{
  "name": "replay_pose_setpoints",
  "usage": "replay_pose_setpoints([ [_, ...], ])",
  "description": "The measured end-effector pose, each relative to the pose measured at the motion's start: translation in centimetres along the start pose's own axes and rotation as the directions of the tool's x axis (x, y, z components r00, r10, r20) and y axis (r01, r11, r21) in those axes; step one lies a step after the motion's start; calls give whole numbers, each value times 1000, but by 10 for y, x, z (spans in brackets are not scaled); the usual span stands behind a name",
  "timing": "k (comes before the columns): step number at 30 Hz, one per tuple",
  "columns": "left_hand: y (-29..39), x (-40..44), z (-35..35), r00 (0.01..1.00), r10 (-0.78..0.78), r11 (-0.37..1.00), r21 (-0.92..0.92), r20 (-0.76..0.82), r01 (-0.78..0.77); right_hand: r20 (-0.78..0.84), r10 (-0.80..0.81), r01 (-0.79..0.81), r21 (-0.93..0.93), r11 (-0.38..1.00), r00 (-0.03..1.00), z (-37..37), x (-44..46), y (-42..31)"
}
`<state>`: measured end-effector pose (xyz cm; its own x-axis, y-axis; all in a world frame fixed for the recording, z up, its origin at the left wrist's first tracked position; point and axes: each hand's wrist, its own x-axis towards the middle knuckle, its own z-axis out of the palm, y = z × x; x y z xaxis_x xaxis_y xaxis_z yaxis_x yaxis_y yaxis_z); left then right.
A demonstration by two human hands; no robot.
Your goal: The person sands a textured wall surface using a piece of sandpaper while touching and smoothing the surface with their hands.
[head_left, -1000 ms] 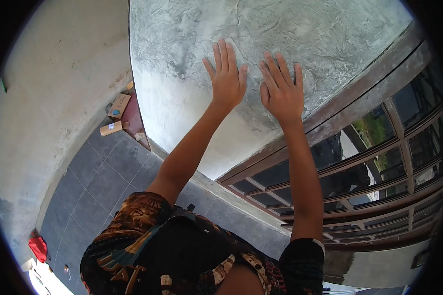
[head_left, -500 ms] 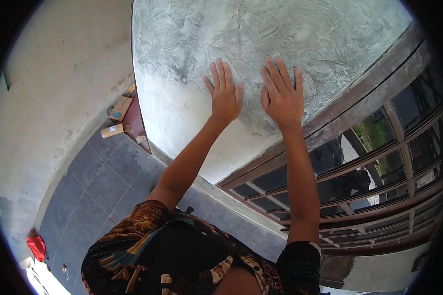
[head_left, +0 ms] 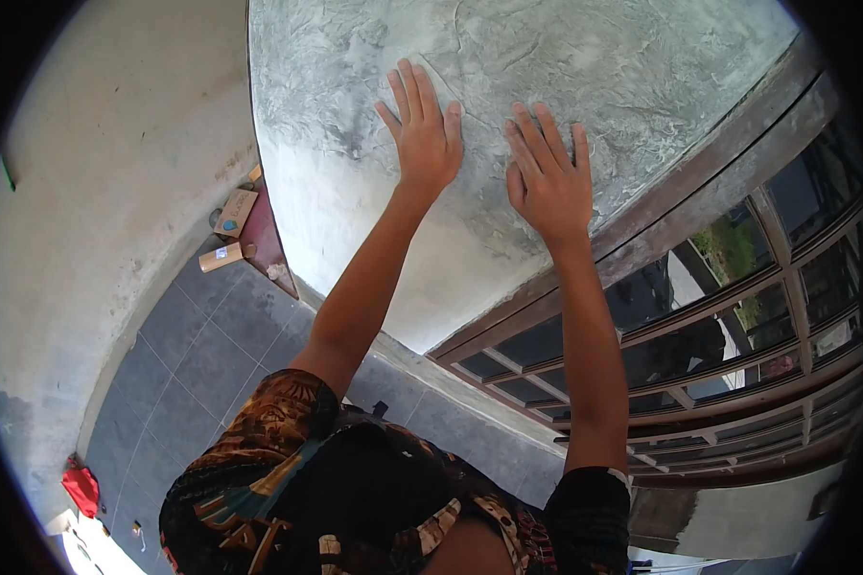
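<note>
My left hand (head_left: pixel 425 139) lies against the wall (head_left: pixel 345 220), palm toward it, with the fingers spread and pointing up. To its right and a little lower, my right hand (head_left: pixel 549 182) rests on the same wall, fingers apart and the thumb out to the left. Nothing is held in either hand. The upper part of the wall is rough, wrinkled grey, while the lower left part looks smoother and whiter. Both palms are hidden, so I cannot tell how firmly they press.
A brown wooden window frame (head_left: pixel 671 206) with dark glass panes runs along the right. At left, a cardboard box (head_left: pixel 234 213) and a brown cylinder (head_left: pixel 221 256) sit by the wall corner. Grey tiles (head_left: pixel 187 374) cover the floor, and a red item (head_left: pixel 81 491) lies lower left.
My left hand has moved up the wall and slightly left, its arm stretching further. My right hand has stayed nearly in place. The view has shifted slightly.
</note>
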<state>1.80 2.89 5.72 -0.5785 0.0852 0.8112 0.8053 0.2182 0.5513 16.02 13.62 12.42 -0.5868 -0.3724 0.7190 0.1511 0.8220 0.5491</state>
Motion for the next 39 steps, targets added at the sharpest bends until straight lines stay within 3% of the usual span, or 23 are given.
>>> replay_pose_setpoints([
  [3, -9, -88, 29, 983, -77, 997, 33, 168, 72, -10, -6, 6, -1, 1000, 1000, 1, 0, 0],
  [6, -7, -52, 20, 992, -56, 998, 36, 110, 52, -19, -9, 9, 5, 1000, 1000, 2, -1, 1],
  [8, -1, 9, -2, 999, -42, 999, 1, -21, 42, -31, 7, -7, 7, 1000, 999, 3, 1, 0],
  [11, 1, -18, 9, 997, -72, 997, -36, -35, 71, -15, -3, 3, -6, 1000, 1000, 1, -2, 0],
  [13, -2, -88, 34, 993, -67, 998, -8, 93, 68, -13, 6, -6, 11, 1000, 1000, 1, 0, 0],
  [16, -2, -72, 31, 996, -37, 999, 36, 78, 35, -9, 4, -4, 6, 1000, 1000, 0, 0, 0],
  [18, 8, -6, 5, 997, -48, 999, -16, -52, 47, -10, 8, -8, 9, 1000, 1000, 0, 1, 0],
  [21, 5, -10, 7, 1000, -17, 1000, 22, -12, 18, -6, 17, -17, 11, 1000, 1000, 0, -3, -2],
  [25, 0, -99, 31, 977, -51, 996, 81, 206, 35, -16, 9, -9, 11, 1000, 1000, 2, -1, 0],
  [26, 3, -81, 25, 978, -54, 996, 76, 204, 39, -13, 4, -4, 8, 1000, 1000, 1, -1, 1],
  [28, 8, -19, 4, 993, -110, 994, -13, 37, 111, -23, 10, -10, 12, 1000, 1000, 2, -1, 0],
  [31, 8, -5, 2, 998, -68, 998, -11, 6, 68, -19, 9, -9, 19, 1000, 1000, 1, 0, 0],
  [35, 4, -106, 24, 973, -17, 997, 80, 232, -1, -23, 6, -6, 14, 1000, 1000, 3, 1, 0],
  [39, 0, -27, 8, 995, 29, 999, 37, 94, -32, -27, 5, -5, 12, 1000, 1000, 2, -1, 2],
])
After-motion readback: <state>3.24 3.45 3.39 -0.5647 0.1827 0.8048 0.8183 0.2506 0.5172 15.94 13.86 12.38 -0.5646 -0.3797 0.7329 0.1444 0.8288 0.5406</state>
